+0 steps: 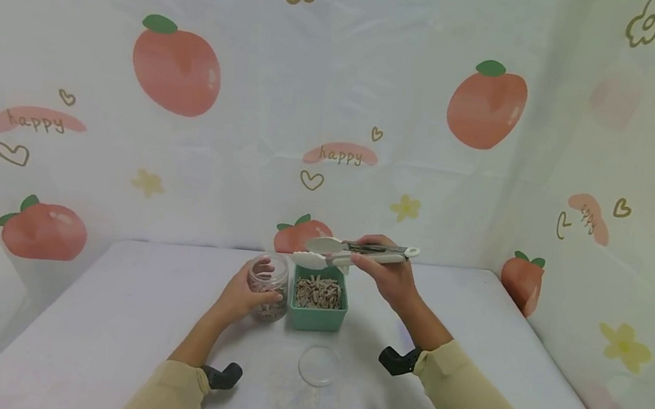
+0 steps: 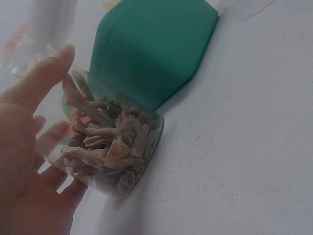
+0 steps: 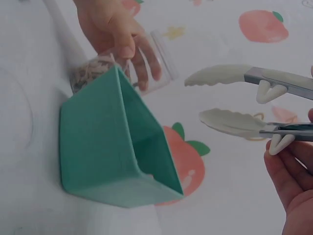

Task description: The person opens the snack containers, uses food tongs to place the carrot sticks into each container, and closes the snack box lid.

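Note:
My left hand [image 1: 236, 295] grips a clear plastic jar [image 1: 271, 310] around its side, the jar standing upright with its top uncovered. Brown dried root-like pieces [image 2: 112, 142] fill its lower part. Touching or close beside it is a green square box [image 1: 316, 321], heaped with similar dried pieces [image 1: 318, 292]. Above the box's far side, my right hand [image 1: 390, 282] holds a pair of tongs [image 3: 279, 83] level, pointing left. Their two pale scalloped tips [image 3: 230, 122] are spread apart, with nothing showing between them.
A round clear lid [image 1: 319, 366] lies flat on the white table [image 1: 160, 321] in front of the box. Behind the table hangs a white backdrop [image 1: 332, 79] printed with fruit, and it continues along the right side.

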The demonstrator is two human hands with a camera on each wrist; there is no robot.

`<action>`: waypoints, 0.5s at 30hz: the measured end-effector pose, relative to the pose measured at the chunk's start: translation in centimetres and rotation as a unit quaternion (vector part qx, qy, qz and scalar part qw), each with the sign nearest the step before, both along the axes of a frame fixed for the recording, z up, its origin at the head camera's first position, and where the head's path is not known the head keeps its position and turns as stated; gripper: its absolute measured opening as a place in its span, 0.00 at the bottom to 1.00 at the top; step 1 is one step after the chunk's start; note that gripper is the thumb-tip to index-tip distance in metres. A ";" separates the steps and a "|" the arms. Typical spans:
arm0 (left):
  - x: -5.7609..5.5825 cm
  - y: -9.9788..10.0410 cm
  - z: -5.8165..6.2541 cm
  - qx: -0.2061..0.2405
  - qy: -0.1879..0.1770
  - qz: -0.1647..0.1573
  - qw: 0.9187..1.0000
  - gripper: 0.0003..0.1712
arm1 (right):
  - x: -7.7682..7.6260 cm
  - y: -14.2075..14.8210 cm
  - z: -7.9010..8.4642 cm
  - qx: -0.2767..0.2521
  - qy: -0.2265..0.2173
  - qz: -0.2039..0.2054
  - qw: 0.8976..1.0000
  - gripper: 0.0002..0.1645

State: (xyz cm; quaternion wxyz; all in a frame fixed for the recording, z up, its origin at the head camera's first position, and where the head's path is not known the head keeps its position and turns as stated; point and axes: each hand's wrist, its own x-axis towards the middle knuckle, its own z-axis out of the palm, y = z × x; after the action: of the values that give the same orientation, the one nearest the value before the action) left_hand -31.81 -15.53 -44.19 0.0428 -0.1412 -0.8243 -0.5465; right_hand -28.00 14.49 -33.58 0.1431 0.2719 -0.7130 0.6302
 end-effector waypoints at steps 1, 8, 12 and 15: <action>0.0 0.0 0.0 -0.001 0.000 0.000 1.000 0.48 | 0.2 0.1 0.1 0.002 -0.004 0.003 1.000 0.18; -0.1 0.0 -0.1 -0.004 0.002 -0.001 1.000 0.49 | 0.6 0.7 -0.3 0.021 -0.039 0.015 0.999 0.20; -0.2 -0.1 -0.1 -0.002 0.003 0.000 1.000 0.50 | 0.4 1.0 -0.7 0.031 -0.056 0.019 0.998 0.22; -0.2 -0.1 -0.1 -0.002 0.003 -0.001 1.000 0.50 | 0.2 1.1 -1.0 0.045 -0.066 0.015 0.997 0.22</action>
State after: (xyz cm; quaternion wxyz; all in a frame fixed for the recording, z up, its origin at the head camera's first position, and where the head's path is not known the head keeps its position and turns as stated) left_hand -32.06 -15.64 -44.32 0.0447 -0.1439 -0.8253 -0.5442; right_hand -27.85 15.54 -34.62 0.0739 0.2471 -0.7444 0.6159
